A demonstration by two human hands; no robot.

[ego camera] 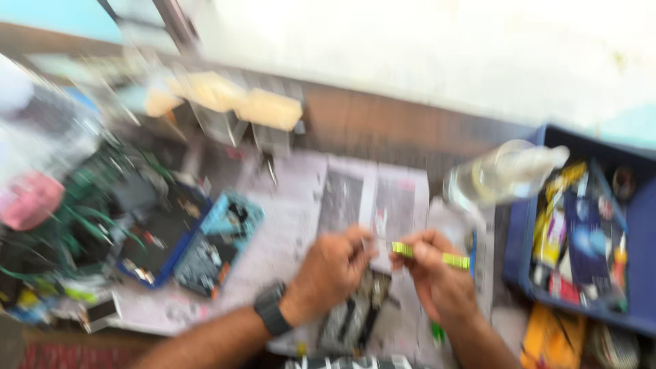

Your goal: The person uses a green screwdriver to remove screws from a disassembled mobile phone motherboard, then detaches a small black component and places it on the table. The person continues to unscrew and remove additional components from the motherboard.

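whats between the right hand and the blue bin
Head view, blurred: the newspaper's edge spans the gap between the right hand and the blue bin.

Pale wall (437, 48), brown wooden bench (383, 130), bright daylight

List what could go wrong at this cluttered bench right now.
The clear bottle lies tilted over the edge of the blue bin, close to the right hand holding a yellow-green tool; a nudge might tip it. The left hand pinches a small part that may drop among the clutter.
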